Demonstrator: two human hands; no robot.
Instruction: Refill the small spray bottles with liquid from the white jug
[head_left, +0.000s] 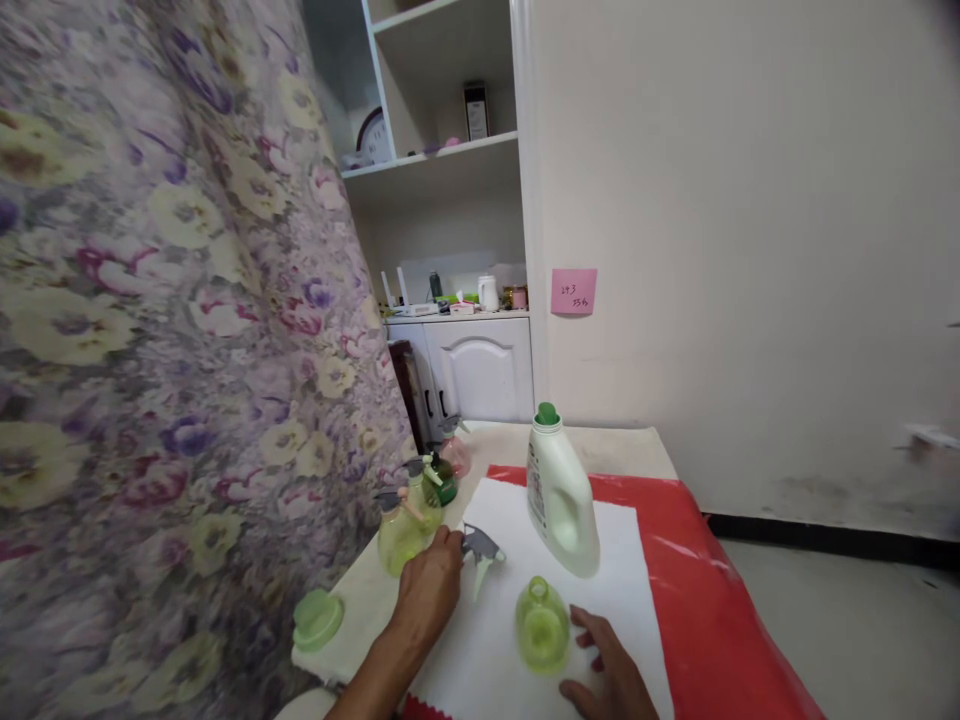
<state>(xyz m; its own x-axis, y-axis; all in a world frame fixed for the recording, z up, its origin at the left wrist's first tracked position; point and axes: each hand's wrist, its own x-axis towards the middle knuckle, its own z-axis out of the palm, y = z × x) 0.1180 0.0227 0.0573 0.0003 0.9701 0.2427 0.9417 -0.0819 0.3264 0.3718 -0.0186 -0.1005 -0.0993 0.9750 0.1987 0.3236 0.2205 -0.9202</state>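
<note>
My left hand (435, 580) has its fingers closed at the near end of a spray trigger head (484, 548), grey on top with a pale green lever. The fingertips hide the part they hold. A yellow-green spray bottle (542, 630) without its top stands upright on the white sheet (495, 640). Just right of that bottle is my right hand (611, 670), fingers apart and holding nothing. Behind it stands a large pale green detergent jug (562, 500) with a handle and a dark green top (547, 412).
Several spray bottles with trigger heads, among them a yellow-green one (397, 540) and a pink one (454, 455), line the table's left side. A light green round container (317, 620) sits at the left corner. Red covering (705, 590) lies under the sheet; a floral curtain (187, 400) hangs left.
</note>
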